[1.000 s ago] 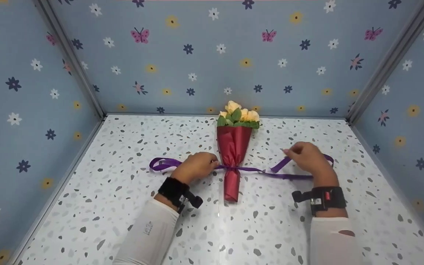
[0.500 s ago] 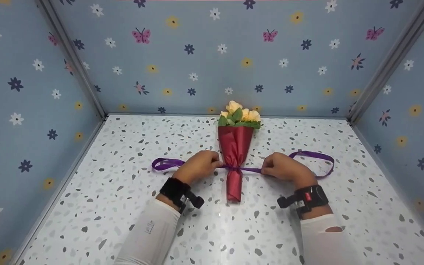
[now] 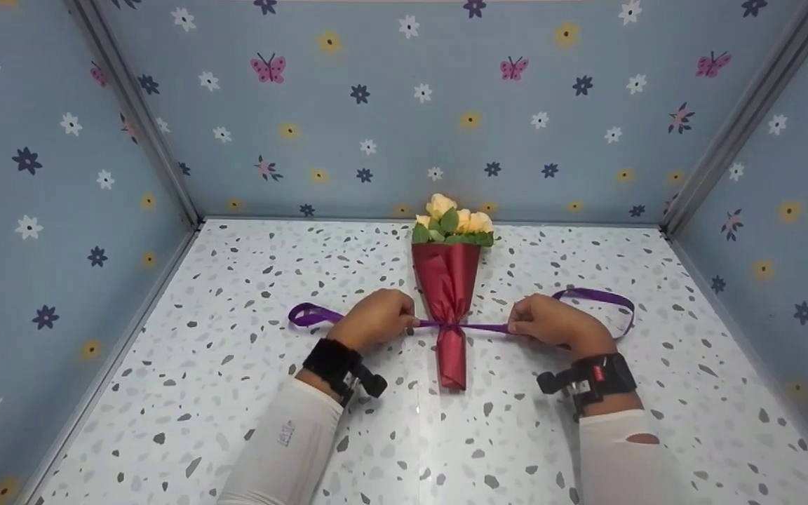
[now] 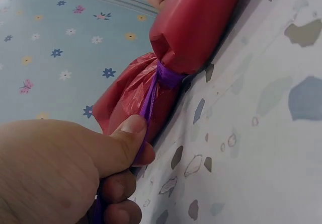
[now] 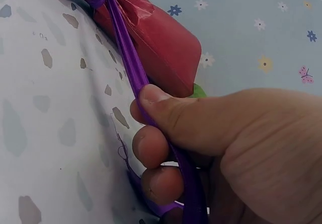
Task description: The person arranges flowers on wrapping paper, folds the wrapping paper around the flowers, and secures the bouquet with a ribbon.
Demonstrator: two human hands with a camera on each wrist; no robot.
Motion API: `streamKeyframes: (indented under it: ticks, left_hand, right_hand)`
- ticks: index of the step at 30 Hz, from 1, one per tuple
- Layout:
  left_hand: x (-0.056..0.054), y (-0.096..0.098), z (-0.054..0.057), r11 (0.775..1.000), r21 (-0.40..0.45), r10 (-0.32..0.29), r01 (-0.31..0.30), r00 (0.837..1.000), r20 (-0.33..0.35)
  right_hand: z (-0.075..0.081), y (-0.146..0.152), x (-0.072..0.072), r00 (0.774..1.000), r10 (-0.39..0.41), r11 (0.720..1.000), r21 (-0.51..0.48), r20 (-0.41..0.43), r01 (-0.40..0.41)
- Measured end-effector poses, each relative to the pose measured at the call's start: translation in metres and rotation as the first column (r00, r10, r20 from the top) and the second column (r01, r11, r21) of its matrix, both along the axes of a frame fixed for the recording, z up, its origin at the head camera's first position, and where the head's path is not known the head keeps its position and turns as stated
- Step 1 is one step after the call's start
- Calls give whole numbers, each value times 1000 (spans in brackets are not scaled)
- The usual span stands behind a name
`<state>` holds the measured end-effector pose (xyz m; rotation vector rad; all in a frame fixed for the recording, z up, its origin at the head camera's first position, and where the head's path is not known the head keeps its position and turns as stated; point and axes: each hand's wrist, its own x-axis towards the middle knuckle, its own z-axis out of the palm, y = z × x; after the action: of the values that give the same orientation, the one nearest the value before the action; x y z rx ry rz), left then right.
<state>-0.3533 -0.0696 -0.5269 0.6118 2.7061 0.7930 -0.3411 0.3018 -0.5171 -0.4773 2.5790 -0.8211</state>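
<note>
A bouquet of pale yellow roses in dark red wrapping (image 3: 446,277) lies on the speckled table, blooms toward the back wall. Round its narrow waist runs a purple ribbon (image 3: 482,327), drawn in straight to both sides. Left of the bouquet, my left hand (image 3: 376,319) pinches one side of the ribbon between thumb and index finger, as the left wrist view also shows. My right hand (image 3: 558,322) pinches the other side on the right, the ribbon passing under the thumb (image 5: 156,95) and through the curled fingers. The wrapping is gathered tightly where the ribbon crosses it.
A ribbon loop (image 3: 311,313) lies beyond the left hand, and a longer loop (image 3: 604,296) curves behind the right hand. The white speckled table (image 3: 236,280) is bounded by blue flowered panels (image 3: 404,105) at the back and sides.
My right hand came down and inward to pinch the ribbon near the bouquet, then shifted slightly outward. The bouquet's lower end swung a little right. The left hand stayed nearly still.
</note>
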Motion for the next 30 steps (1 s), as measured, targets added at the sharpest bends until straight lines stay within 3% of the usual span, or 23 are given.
streamKeyframes:
  ticks: [9,15,18,23,27,30]
  left_hand:
    - [0,-4,1,1000,3,18,-19,998,53]
    - [-4,-13,5,998,-24,63,-61,994,84]
    - [-7,-21,15,998,10,64,-65,993,101]
    - [-8,-37,35,995,102,5,-16,995,101]
    - [-3,-48,52,981,193,12,-31,995,101]
    - [3,-51,63,957,289,0,-34,993,119]
  right_hand:
    - [-1,-1,-2,1000,-13,1000,-6,16,13]
    - [9,-2,1,997,-67,996,63,33,65]
    - [20,1,4,995,-86,992,99,52,81]
    - [36,14,7,996,-73,992,102,53,68]
    - [44,26,11,997,-72,997,-23,32,73]
    - [51,31,17,997,-71,990,-126,6,71]
